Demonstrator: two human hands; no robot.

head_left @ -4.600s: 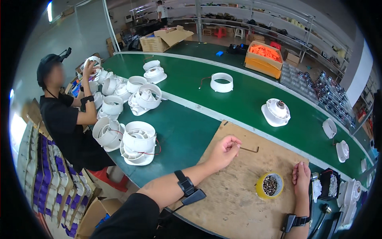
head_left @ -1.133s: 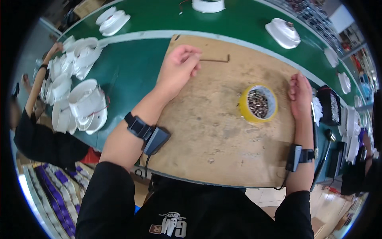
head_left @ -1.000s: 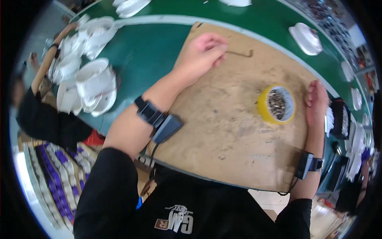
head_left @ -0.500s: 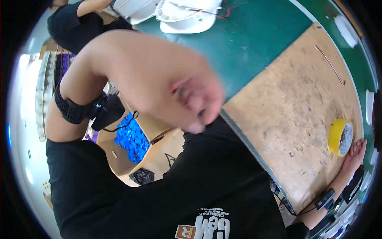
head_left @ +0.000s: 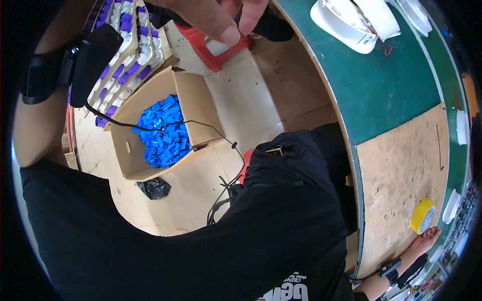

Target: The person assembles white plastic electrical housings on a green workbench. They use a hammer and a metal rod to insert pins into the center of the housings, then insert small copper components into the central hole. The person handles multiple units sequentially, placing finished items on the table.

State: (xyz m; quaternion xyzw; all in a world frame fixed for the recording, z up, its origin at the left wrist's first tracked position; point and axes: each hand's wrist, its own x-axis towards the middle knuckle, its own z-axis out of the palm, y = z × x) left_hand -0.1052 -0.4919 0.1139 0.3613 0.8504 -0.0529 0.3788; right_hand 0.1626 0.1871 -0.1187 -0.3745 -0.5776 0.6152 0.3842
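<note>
At the top edge, my left hand (head_left: 233, 17) is raised over the floor and partly cut off. Its thumb and fingertips are drawn close together, and I cannot make out anything between them. My right hand (head_left: 429, 239) lies at the far right, beside a roll of yellow tape (head_left: 423, 216) that rests on its side edge on a worn wooden board (head_left: 401, 170). Its fingers look extended and seem to touch or nearly touch the roll. Each forearm wears a black strap with a small device.
An open cardboard box (head_left: 201, 105) holds many small blue parts (head_left: 163, 133). Trays of purple and white pieces (head_left: 128, 60) stand behind it. A red stool (head_left: 213, 55), a black bag (head_left: 154, 188) and cables are on the floor. White housings (head_left: 346, 25) and a thin rod (head_left: 439, 148) lie on the green table (head_left: 374, 95).
My view has swung left, showing more of the box and floor. My left hand has moved from mid-view to the top edge. My right hand remains by the tape roll.
</note>
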